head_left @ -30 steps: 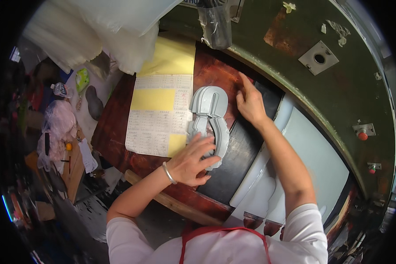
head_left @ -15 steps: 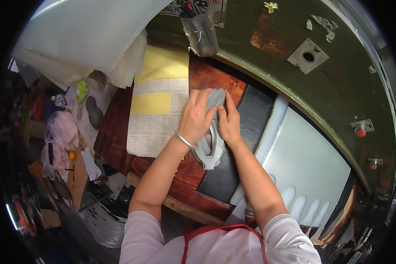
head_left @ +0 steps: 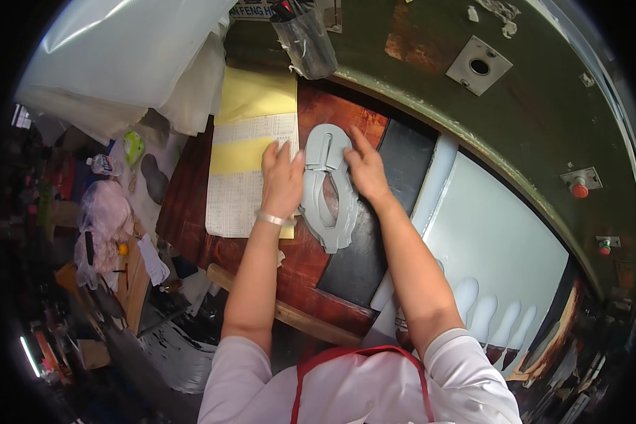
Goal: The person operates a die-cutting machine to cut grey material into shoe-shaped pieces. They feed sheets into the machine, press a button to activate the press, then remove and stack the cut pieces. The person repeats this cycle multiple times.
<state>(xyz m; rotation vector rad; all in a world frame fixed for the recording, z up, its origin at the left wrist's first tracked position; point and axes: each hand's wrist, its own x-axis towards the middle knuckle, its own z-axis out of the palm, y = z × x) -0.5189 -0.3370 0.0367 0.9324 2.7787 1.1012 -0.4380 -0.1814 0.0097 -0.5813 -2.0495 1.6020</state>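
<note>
Grey shoe soles (head_left: 348, 189), seemingly stacked, lie on the reddish-brown wooden table, partly over a black strip. They have a long opening in the middle and a slot at the far, rounded end. My left hand (head_left: 284, 180), with a bracelet at the wrist, is at their left edge, fingers stretched and apart. On the other side my right hand (head_left: 366, 169) is open, its thumb near the edge by the far end. Neither hand is closed round them; whether the fingertips touch is hard to tell.
Printed sheets with yellow paper (head_left: 261, 92) lie left of the soles. A clear pen holder (head_left: 305, 46) hangs on the green machine (head_left: 417, 85). Several white sole shapes (head_left: 482, 318) lie on the pale panel at right. A pink plastic bag (head_left: 106, 208) and a bottle (head_left: 104, 165) are at left.
My hands have come off the top of the grey soles and spread to either side. The left hand moved left, and the soles' far end is now uncovered. The whole view has shifted slightly.
</note>
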